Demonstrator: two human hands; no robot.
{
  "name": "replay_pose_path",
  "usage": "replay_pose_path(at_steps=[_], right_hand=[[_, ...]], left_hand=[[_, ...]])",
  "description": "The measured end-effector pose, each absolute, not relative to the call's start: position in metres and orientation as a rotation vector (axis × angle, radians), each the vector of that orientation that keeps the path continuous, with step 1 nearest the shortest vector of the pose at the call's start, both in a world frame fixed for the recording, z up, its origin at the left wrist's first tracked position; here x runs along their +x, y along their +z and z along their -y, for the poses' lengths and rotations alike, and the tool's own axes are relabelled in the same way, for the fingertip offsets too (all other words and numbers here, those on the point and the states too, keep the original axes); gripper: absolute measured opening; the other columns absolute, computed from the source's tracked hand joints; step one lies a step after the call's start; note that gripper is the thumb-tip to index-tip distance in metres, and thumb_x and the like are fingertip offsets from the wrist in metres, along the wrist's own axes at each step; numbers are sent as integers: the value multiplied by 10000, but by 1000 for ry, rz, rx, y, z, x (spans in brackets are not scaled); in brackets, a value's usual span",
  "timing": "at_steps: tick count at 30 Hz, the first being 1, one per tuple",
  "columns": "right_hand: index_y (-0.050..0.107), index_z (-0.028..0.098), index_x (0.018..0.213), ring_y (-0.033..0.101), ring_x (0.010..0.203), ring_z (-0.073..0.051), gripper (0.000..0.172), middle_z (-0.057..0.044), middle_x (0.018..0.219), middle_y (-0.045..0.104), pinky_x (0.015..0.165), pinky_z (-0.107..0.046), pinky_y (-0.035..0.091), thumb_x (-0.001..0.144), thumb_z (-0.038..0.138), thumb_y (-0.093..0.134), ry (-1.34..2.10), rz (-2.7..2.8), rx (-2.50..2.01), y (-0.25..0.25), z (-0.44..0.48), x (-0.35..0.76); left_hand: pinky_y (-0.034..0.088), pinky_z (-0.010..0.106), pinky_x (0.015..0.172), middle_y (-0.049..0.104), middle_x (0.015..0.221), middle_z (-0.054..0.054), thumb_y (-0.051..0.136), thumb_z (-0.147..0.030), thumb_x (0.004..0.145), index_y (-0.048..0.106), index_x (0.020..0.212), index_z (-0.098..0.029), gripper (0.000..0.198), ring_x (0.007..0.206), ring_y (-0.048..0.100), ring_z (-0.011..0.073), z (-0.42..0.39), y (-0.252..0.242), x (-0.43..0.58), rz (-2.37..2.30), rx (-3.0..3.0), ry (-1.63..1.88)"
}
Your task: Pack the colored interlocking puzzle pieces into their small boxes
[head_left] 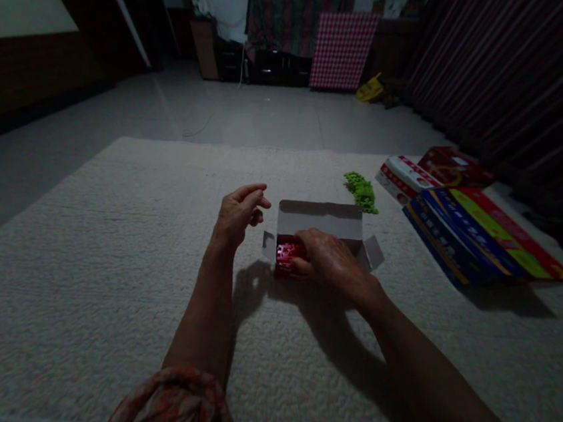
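Partly hidden, shiny red pieces (287, 255), open box (318, 218), pale flaps (374, 252) spread

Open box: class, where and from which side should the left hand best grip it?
The open box is probably best gripped at its left end, below the thin outturned flap, coming from the left: the left hand is near that end, while the right hand reaches inside.

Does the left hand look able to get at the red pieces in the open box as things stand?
Probably yes: the left hand looks empty just outside the box, and some red pieces show uncovered at its left end. The right hand, reaching inside, may crowd it.
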State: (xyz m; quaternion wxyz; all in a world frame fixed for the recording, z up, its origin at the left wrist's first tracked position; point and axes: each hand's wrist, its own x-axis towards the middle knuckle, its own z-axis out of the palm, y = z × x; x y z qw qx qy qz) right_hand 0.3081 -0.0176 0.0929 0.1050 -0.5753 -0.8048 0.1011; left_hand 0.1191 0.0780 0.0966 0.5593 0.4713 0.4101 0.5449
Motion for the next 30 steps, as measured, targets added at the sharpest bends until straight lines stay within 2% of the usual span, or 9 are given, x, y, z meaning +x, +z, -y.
replay_pose_path(at_steps=[6,11,14,17,21,26,30], right_hand=[[632,201,1078,617,878,-231,226,-85,1000,659,740,-341,448,867,281,637,310,2348,-1638,90,16,310],[646,184,952,618,778,-190,117,-50,873,667,686,-312,467,864,262,646,189,2192,-1448,110,25,328],[645,193,926,613,724,-158,97,-18,825,670,689,-301,487,883,277,624,-32,1866,-1330,118,34,349],[655,194,935,631,775,-159,103,-19,860,676,768,-326,506,898,267,593,-241,1467,-1301,109,38,368],[653,184,959,642,845,-181,182,-34,890,667,829,-371,507,923,316,532,-231,1153,-1303,78,39,388],[642,176,1002,635,904,-198,282,-56,961,659,858,-386,493,923,397,485,-25,955,-1278,46,46,393],[627,179,1063,626,961,-218,347,-74,1022,661,870,-396,484,917,441,451,113,905,-1297,30,51,386]], left_hand=[[309,195,392,669,669,19,638,-235,800,681,987,-135,216,402,458,49,-78,97,120,-987,1134,1277],[306,202,394,668,680,25,615,-225,815,682,987,-142,203,406,448,50,-79,95,118,-990,1160,1275],[312,210,404,673,694,33,613,-236,815,690,992,-150,211,417,446,54,-80,93,119,-1015,1180,1269],[319,216,419,671,699,37,626,-260,797,690,990,-147,233,429,456,62,-83,89,122,-1046,1168,1267],[314,216,441,654,692,26,637,-271,731,679,979,-135,286,456,494,80,-82,76,125,-1191,1043,1298],[414,233,554,693,824,57,669,-258,640,684,983,-157,358,689,637,149,-60,55,116,-1332,927,1297],[465,256,657,725,994,109,738,-332,650,699,1003,-182,386,880,654,190,-41,41,111,-1178,865,1241]])
